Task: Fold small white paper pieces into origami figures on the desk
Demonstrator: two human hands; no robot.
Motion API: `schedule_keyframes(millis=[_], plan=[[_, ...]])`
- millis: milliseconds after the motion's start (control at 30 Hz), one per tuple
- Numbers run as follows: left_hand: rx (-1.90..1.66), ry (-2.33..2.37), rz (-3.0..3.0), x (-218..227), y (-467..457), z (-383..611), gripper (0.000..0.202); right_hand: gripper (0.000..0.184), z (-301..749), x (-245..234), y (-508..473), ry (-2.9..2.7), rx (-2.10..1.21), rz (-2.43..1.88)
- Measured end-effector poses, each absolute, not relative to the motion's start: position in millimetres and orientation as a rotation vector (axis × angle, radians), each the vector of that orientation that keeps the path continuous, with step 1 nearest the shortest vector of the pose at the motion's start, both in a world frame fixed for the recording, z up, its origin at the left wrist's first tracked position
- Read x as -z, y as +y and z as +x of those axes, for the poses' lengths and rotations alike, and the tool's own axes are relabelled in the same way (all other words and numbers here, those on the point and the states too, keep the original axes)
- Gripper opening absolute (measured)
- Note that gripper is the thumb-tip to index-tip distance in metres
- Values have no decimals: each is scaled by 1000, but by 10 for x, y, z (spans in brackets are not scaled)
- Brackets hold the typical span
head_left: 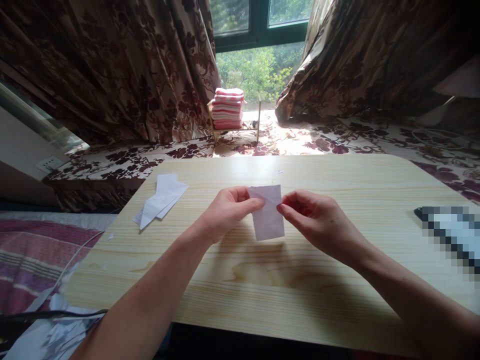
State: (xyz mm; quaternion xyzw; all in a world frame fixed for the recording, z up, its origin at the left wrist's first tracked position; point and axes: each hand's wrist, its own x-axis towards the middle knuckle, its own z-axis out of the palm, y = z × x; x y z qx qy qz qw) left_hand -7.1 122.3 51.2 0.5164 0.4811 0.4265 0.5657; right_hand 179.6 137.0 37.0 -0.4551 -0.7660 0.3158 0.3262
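A small white piece of paper [267, 212] hangs above the middle of a light wooden table [262, 280]. My left hand [228, 210] pinches its upper left edge between thumb and fingers. My right hand [317, 220] pinches the upper right edge, fingers curled together. Both hands hold the sheet a little above the tabletop, and the lower half of the paper hangs free between them.
Folded white paper scraps [161, 200] lie on the table's left part. A blurred dark and white object [450, 235] rests at the right edge. Behind the table, a small wooden rack [258, 120] holds a stack of pink striped cloths [227, 107] between patterned curtains. Cables lie at the lower left.
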Motion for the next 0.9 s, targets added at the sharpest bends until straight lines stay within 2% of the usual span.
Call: schedule_keyframes(millis=[233, 700, 900], plan=[[-968, 1161, 1169, -492, 1196, -29, 16, 15, 1782, -402, 1355, -1975, -845, -1170], [-888, 1131, 1235, -492, 1166, 14, 21, 18, 1794, -415, 1361, -1894, -846, -1111], [-874, 1133, 1266, -489, 1165, 12, 22, 15, 1796, -416, 1364, -1999, -692, -1048]])
